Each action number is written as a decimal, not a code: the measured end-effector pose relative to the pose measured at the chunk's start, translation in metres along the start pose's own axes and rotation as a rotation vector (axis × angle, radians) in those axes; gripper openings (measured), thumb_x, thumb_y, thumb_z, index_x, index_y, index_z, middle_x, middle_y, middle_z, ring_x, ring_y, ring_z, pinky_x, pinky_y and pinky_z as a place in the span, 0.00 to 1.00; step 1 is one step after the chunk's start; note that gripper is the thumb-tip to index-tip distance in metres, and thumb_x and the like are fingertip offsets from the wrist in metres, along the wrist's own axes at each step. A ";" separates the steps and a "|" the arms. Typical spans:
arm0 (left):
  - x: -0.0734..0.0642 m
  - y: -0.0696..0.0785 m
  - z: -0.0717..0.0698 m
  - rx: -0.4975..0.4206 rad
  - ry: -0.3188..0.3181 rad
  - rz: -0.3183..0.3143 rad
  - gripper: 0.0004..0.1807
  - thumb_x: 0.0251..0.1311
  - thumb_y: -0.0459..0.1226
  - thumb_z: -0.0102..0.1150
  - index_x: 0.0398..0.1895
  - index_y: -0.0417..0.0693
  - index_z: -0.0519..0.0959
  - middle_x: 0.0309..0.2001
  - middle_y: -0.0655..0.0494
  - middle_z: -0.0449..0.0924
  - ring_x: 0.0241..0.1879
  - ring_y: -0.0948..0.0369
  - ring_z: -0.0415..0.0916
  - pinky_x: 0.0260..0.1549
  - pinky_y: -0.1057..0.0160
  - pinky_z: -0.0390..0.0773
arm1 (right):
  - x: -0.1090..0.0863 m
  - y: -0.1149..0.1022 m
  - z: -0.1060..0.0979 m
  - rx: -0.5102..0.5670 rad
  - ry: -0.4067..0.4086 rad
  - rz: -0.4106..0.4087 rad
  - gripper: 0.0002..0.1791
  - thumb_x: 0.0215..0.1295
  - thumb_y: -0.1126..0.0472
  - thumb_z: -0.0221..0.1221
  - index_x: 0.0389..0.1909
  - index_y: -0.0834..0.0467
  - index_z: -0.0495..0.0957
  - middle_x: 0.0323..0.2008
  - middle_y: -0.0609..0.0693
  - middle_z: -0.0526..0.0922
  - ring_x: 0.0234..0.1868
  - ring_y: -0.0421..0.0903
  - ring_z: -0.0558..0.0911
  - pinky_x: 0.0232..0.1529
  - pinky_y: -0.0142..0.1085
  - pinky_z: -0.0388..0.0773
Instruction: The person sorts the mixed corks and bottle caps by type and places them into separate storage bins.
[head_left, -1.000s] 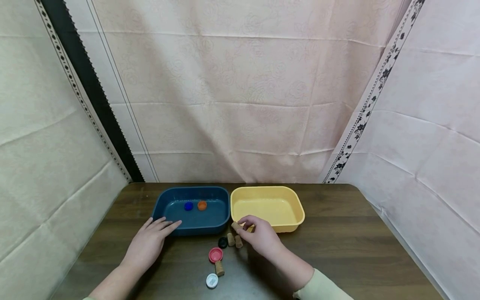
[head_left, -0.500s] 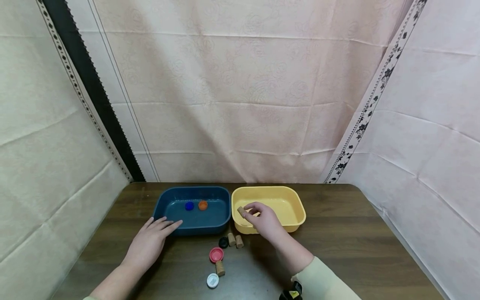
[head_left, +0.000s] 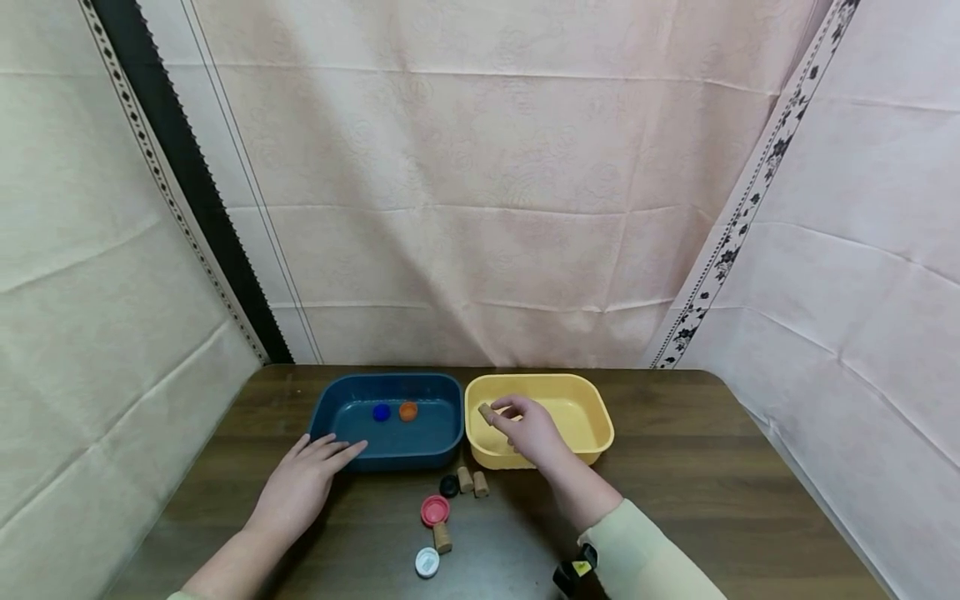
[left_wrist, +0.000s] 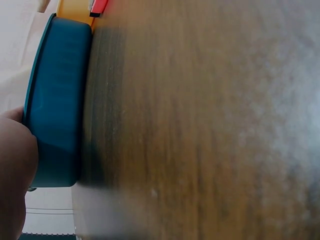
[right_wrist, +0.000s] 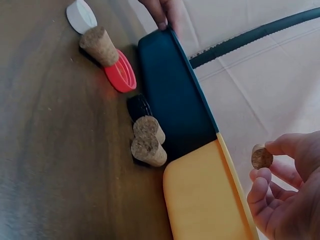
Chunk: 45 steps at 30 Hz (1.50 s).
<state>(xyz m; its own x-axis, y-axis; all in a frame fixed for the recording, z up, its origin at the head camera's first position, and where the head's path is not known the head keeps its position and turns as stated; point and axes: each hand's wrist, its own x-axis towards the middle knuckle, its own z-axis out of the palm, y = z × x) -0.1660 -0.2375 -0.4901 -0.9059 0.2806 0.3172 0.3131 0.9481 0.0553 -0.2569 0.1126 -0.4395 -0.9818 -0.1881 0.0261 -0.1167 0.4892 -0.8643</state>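
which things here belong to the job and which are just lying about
Likely the job:
cork in the right hand
three loose corks
red cap, black cap, white cap
blue disc, orange disc
blue tray, yellow tray

Apparently just surroundings:
cloth backdrop
wooden table

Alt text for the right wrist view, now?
Right hand pinches a small tan cork stopper above a yellow plastic tray. A left hand touches the adjoining dark blue plastic tray. On the brown wood-grain table lie three more cork stoppers, a round red cap, a round black cap and a round white cap.
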 end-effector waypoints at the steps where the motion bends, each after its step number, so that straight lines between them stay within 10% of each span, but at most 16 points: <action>1: 0.000 0.000 0.000 0.001 -0.001 -0.001 0.32 0.59 0.25 0.62 0.65 0.60 0.76 0.57 0.52 0.81 0.64 0.46 0.71 0.67 0.37 0.59 | 0.002 0.000 0.000 -0.001 0.000 0.000 0.19 0.63 0.42 0.65 0.45 0.52 0.83 0.37 0.52 0.80 0.23 0.47 0.77 0.24 0.37 0.77; 45: 0.000 0.000 -0.001 0.017 0.005 0.001 0.30 0.61 0.27 0.62 0.65 0.61 0.76 0.56 0.54 0.82 0.63 0.47 0.72 0.67 0.37 0.60 | 0.068 0.028 0.014 -0.311 -0.021 0.144 0.12 0.64 0.52 0.66 0.38 0.57 0.80 0.33 0.51 0.78 0.32 0.47 0.75 0.32 0.37 0.74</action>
<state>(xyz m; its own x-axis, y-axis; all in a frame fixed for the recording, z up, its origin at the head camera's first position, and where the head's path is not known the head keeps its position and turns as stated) -0.1661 -0.2379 -0.4895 -0.9041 0.2810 0.3219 0.3091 0.9503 0.0385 -0.3250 0.1012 -0.4692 -0.9886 -0.1140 -0.0986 -0.0200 0.7475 -0.6639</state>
